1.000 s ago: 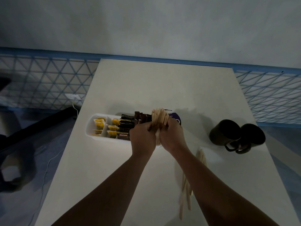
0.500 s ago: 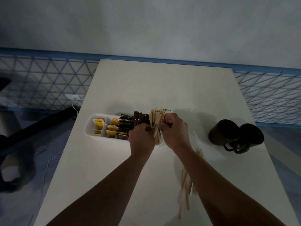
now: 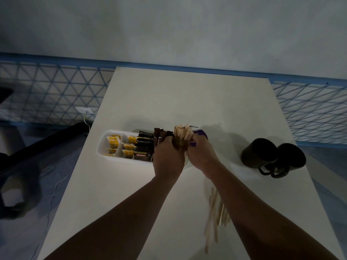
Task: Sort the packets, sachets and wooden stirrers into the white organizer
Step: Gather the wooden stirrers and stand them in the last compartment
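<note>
With both hands [image 3: 185, 152] clamped around the upright stirrers [image 3: 182, 134] mid-frame over the organizer [image 3: 102, 147], loosening unevenly could fan them onto the worktop [image 3: 169, 102].

Left hand [image 3: 167, 155], right hand [image 3: 201, 154] — side by side, fingers curled.

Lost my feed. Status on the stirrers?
Both hands, left and right, clasp stirrer bundle upright at organizer. Loose stirrers on table. Nothing in the way.
</note>
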A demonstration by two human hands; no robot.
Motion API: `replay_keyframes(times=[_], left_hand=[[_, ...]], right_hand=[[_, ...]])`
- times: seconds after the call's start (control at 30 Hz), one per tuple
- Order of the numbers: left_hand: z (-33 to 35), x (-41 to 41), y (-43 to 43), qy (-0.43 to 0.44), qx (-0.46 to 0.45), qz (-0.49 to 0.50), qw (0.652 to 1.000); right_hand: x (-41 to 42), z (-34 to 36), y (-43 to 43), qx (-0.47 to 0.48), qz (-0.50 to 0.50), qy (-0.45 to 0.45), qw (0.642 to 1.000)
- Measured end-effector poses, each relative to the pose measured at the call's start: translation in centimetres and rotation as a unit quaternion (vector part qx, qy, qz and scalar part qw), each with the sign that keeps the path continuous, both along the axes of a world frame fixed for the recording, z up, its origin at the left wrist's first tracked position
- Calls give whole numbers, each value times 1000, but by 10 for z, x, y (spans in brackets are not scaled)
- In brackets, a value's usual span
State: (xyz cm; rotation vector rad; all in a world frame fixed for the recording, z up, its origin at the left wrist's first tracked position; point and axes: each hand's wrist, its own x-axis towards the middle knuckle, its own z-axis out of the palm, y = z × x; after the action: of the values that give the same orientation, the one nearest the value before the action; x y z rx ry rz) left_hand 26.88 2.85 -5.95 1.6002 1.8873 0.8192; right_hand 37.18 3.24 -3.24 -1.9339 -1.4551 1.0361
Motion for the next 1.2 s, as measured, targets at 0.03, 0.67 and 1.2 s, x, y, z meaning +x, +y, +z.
replay_keyframes(times=[0.03,0.67,1.2], left_hand=[[0,0,0,0,0,-3,1000],[-3,-4,-2,29,35,-6,999],[27,7,-15,-64,54,-12,996]], right_hand=[[0,0,0,-2,8,-4,1000],[-2,-8,-9,42,41,-114,992],[45,-16,-40,14,-45,-85,995]])
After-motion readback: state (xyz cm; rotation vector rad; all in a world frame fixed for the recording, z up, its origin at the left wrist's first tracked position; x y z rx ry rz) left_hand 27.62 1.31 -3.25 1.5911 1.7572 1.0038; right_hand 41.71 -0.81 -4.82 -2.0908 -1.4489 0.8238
